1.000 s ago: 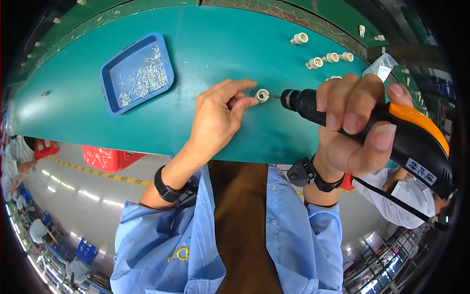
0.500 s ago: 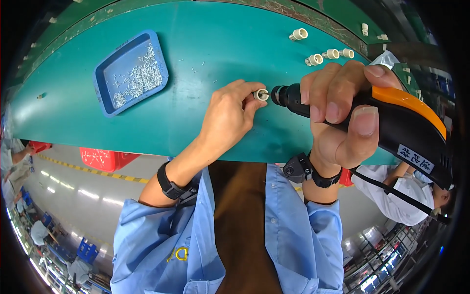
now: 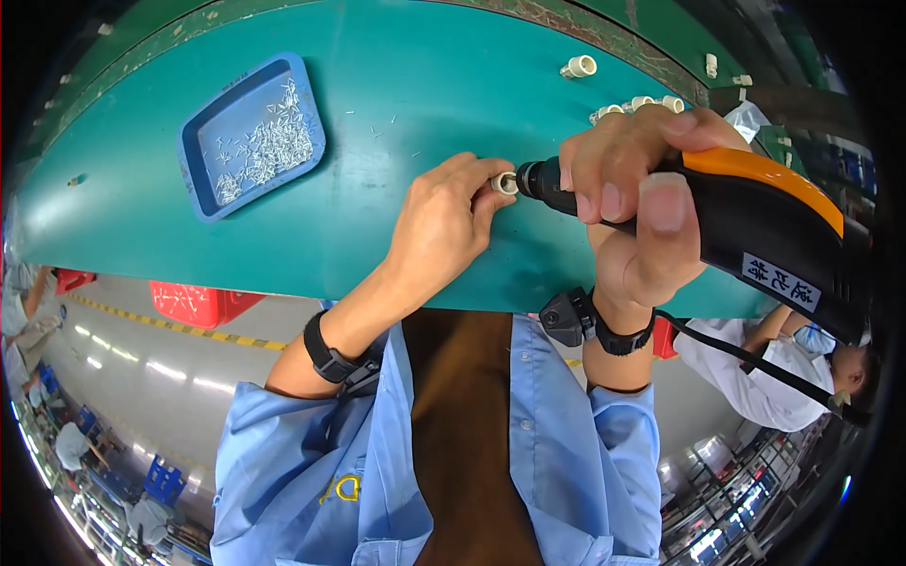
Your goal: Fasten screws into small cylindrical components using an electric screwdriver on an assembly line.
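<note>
Pinched between the thumb and fingers of my left hand (image 3: 444,212) is a small cream-coloured cylindrical socket (image 3: 505,183), its open end facing right. My right hand (image 3: 642,189) is wrapped round a black and orange electric screwdriver (image 3: 755,217) with a cable at its rear. The tool's nose meets the socket's mouth, so the bit's tip is hidden inside. To the left of my hands, a blue tray (image 3: 190,170) contains many small silver screws (image 3: 274,146).
More cream sockets (image 3: 578,66) stand at the back right, some partly behind my right hand. Several loose screws (image 3: 375,132) lie on the green table (image 3: 377,57). A red stool (image 3: 203,304) is on the floor beyond the near edge. A person in white (image 3: 755,377) sits at right.
My right hand has brought the screwdriver left and slightly down, so its nose now reaches the socket. My left hand has hardly moved.
</note>
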Demonstrator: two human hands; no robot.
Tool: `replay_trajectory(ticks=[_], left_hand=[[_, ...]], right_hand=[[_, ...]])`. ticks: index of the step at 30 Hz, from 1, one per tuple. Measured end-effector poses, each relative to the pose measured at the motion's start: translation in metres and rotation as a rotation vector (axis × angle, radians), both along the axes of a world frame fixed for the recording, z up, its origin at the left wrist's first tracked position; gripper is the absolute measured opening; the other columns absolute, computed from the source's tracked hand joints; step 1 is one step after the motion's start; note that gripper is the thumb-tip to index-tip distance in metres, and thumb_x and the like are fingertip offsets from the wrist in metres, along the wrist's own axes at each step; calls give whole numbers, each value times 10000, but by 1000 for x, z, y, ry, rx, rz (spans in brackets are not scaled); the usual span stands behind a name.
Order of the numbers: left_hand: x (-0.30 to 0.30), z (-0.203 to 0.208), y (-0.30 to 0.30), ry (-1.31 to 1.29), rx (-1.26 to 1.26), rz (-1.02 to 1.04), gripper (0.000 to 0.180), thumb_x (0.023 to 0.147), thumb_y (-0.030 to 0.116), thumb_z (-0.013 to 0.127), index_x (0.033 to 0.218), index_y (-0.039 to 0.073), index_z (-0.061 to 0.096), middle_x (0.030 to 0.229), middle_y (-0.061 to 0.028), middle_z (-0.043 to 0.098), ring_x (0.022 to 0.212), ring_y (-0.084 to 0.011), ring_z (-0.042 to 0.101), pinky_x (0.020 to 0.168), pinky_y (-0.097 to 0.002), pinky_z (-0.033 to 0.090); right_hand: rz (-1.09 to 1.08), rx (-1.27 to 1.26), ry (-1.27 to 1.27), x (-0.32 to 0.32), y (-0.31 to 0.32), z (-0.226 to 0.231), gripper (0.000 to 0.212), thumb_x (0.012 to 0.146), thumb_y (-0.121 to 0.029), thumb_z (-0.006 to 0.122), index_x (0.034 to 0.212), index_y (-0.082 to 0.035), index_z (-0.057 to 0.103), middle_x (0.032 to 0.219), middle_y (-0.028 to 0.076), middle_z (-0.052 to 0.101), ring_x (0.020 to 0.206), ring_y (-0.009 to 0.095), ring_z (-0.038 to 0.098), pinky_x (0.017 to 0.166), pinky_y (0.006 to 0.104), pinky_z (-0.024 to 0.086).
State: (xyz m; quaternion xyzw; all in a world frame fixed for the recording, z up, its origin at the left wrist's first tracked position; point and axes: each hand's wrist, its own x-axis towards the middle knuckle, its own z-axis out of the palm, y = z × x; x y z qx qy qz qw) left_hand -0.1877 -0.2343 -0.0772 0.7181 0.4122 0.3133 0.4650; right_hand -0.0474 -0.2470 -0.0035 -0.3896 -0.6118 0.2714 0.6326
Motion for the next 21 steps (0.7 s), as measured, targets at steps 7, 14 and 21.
replay_trajectory(ticks=[7, 14, 21], left_hand=[[1, -5, 1, -45, 80, 22, 193, 728, -12, 637, 920, -18, 621, 739, -160, 565, 638, -322, 568, 571, -392, 445], [0, -4, -4, -13, 46, -5, 198, 730, -14, 633, 926, -24, 616, 754, -163, 571, 652, -326, 574, 588, -392, 452], [-2, -3, -2, 5, 16, -6, 191, 734, -12, 635, 925, -11, 617, 767, -154, 587, 647, -312, 580, 582, -378, 457]], right_hand=[[-1, -12, 0, -11, 3, -3, 276, 846, -152, 563, 1065, -50, 430, 640, 36, 446, 482, 125, 422, 489, 302, 385], [1, 18, 39, -14, -10, 8, 294, 859, -200, 542, 1096, -61, 438, 652, 23, 430, 504, 118, 424, 495, 295, 381], [292, 151, 265, 11, -24, 50, 345, 876, -311, 507, 1142, -94, 474, 678, -17, 438, 525, 100, 419, 560, 293, 382]])
